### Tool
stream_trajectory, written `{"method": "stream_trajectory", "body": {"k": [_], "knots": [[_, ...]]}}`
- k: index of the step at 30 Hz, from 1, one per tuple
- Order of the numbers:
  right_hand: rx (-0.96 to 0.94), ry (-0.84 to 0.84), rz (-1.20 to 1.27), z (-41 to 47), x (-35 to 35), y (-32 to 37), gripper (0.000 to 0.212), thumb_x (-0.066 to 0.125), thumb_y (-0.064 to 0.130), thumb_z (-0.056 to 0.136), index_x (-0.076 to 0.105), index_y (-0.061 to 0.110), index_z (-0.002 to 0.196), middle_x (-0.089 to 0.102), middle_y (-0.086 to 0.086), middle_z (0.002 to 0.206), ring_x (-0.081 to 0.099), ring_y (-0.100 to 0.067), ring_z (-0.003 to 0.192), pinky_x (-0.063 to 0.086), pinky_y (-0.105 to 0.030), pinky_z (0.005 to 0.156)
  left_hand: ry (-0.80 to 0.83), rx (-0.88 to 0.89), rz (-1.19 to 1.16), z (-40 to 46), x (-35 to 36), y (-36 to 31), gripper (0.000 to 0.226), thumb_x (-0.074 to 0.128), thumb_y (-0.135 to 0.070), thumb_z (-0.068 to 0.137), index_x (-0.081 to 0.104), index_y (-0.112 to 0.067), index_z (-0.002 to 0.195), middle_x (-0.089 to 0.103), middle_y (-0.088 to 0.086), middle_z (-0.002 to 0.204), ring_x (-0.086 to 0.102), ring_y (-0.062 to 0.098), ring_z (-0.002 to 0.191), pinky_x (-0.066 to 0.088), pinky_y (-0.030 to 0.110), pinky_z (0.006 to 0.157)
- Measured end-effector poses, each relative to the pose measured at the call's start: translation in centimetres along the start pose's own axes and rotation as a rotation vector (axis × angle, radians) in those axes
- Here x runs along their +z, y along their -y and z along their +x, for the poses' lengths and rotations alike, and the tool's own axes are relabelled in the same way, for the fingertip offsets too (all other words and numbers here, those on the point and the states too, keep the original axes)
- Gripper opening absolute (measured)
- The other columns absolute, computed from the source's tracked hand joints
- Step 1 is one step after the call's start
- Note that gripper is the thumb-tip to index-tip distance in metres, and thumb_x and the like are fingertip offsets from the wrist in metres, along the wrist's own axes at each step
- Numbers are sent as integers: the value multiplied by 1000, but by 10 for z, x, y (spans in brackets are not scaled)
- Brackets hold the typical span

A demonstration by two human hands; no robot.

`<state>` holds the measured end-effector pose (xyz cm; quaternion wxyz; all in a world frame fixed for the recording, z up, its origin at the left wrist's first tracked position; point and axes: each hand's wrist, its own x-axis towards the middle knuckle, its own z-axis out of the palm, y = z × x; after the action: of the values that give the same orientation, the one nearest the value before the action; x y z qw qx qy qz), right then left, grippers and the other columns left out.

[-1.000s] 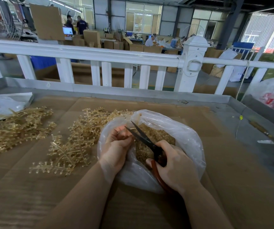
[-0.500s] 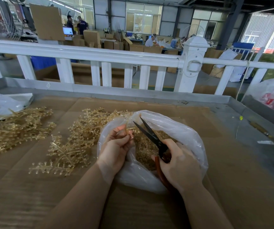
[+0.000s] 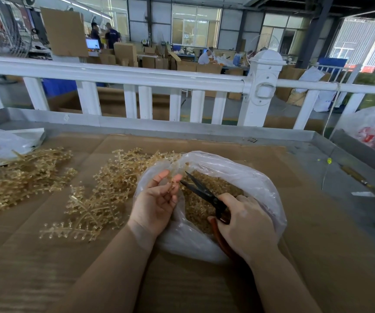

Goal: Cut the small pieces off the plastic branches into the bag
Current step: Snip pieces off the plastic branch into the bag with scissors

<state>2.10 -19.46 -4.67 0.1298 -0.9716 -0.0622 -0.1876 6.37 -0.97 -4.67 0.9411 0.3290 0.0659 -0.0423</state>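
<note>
Scissors [image 3: 204, 192] gripped by the red handles in my right hand [image 3: 245, 224], blades parted over the open bag [image 3: 256, 177] of cut pieces, my left hand [image 3: 157, 199] pinching a small branch [image 3: 173, 185] at the blade tips, uncut branches [image 3: 105, 190] piled on the cardboard [image 3: 317, 256] just left of the bag.

A cardboard-covered work surface [image 3: 46, 267] is bounded at the far edge by a grey metal rim [image 3: 182, 129]. Behind it a white railing [image 3: 114, 74] with square balusters and a capped post [image 3: 263, 86] is mounted. Beyond the railing a grey concrete floor [image 3: 279, 109] is seen, on which stacked cardboard boxes [image 3: 125, 53] are placed. The far wall is fitted with large windows [image 3: 195, 26], through which daylight is admitted. Dark steel columns [image 3: 313, 30] are visible at the right.
</note>
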Motion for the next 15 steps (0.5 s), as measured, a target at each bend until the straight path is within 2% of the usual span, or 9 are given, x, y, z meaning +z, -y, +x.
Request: {"method": "stream_trajectory", "body": {"k": [3,6,10,13,15], "knots": [[-1,-4,2,0,2,-1,44,56,55,84,54,37,124,63,8,114,52,-14,111,41,-26,94,9,-7,141,0,3,1,34,38,17,85,53,-9,99,73,11,77,64,12,53,50,16,48],[19,-3,66,-1,3,-3,46,60,53,83,56,33,125,63,8,114,54,-14,111,40,-27,98,-14,-3,273,1,6,2,34,38,21,84,53,-7,96,71,14,74,65,15,54,52,18,49],[41,-39,186,-2,3,-4,48,68,47,81,59,28,123,65,6,113,57,-13,108,43,-29,100,-37,7,409,2,6,6,34,44,20,85,56,-10,96,66,16,88,68,17,64,55,20,55],[45,-64,206,-2,4,-2,47,71,46,80,59,28,122,65,7,109,58,-13,104,44,-26,92,3,40,381,2,3,9,36,43,22,86,55,-10,99,68,14,94,70,19,81,58,21,65],[34,-68,224,-2,4,-2,45,71,45,80,60,29,120,65,8,107,58,-12,101,43,-22,87,44,56,310,2,1,9,36,42,23,86,53,-8,101,68,15,93,70,18,82,58,21,67]]}}
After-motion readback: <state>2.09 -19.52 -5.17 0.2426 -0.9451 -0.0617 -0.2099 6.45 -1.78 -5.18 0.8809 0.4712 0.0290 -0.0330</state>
